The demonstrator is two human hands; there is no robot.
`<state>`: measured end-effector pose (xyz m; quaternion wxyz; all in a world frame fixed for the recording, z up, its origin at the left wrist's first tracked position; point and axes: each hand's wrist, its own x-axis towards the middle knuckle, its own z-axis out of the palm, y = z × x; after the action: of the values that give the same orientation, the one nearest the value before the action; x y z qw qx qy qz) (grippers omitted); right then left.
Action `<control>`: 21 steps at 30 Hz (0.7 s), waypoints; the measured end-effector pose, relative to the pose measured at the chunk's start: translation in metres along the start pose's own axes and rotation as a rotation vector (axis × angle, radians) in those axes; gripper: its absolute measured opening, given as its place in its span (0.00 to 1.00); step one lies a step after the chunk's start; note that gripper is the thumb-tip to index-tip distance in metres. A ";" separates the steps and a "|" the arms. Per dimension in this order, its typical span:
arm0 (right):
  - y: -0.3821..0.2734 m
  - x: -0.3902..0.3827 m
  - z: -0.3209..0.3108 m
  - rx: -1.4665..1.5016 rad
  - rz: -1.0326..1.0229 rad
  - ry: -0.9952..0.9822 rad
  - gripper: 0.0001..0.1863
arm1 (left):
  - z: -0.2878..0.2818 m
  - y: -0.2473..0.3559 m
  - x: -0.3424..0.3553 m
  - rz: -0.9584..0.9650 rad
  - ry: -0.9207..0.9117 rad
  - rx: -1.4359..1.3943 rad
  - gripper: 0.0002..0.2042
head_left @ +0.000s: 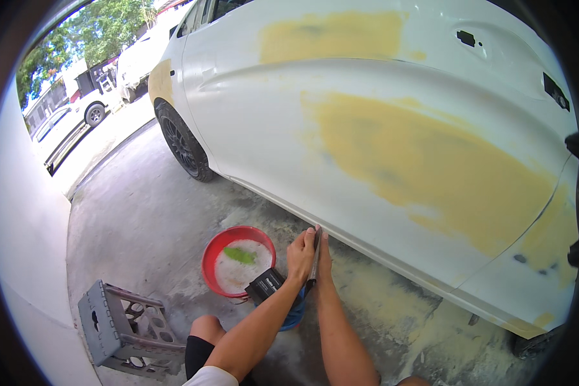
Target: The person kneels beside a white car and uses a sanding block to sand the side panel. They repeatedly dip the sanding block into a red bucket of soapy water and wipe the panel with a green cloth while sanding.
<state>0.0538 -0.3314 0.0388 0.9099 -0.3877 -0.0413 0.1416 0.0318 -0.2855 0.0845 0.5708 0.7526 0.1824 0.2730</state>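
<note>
My left hand (300,256) and my right hand (325,258) are close together, low beside the car's lower edge. Pressed between them is a thin, dark, flat sheet (315,256), seen almost edge-on; it looks like sandpaper. Fingers of both hands are closed along its two sides, and the fingertips point away from me. Just beyond them stands a white car door (257,128) with a broad yellowish filler patch (424,167). Left of my hands, a red basin (207,264) holds cloudy, foamy water with something bright green (240,255) in it.
A black box (266,285) sits beside the basin, near a blue item (294,316) partly hidden by my left forearm. At lower left is a grey step stool (100,325). A white wall (26,225) bounds the left. The concrete floor (141,212) has pale yellowish smears.
</note>
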 end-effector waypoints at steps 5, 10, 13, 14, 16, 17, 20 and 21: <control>-0.004 0.000 0.011 -0.030 -0.015 -0.115 0.36 | -0.018 0.020 -0.002 0.165 0.053 0.013 0.18; -0.025 -0.006 0.014 -0.311 -0.180 -0.017 0.25 | -0.027 0.034 -0.005 0.314 0.118 0.120 0.13; -0.043 -0.009 0.013 -0.633 -0.346 -0.070 0.19 | -0.040 0.034 0.009 0.329 0.049 0.126 0.12; -0.049 -0.010 0.012 -0.604 -0.240 -0.056 0.17 | -0.050 0.033 0.016 0.272 -0.043 0.075 0.12; -0.061 -0.011 0.011 -0.709 -0.195 -0.153 0.17 | -0.075 0.031 0.034 0.206 -0.321 0.028 0.12; -0.066 -0.012 0.011 -0.741 -0.177 -0.130 0.18 | -0.088 0.032 0.044 0.158 -0.463 0.012 0.12; -0.081 -0.013 0.011 -0.827 -0.172 -0.321 0.15 | -0.114 0.036 0.062 0.202 -0.757 0.082 0.13; -0.085 -0.014 0.011 -0.900 -0.155 -0.284 0.15 | -0.120 0.039 0.066 0.249 -0.799 0.131 0.12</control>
<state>0.0575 -0.3832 0.1078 0.6449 -0.7158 -0.2512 0.0931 0.0080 -0.1670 0.1588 0.5105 0.8501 -0.1286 0.0144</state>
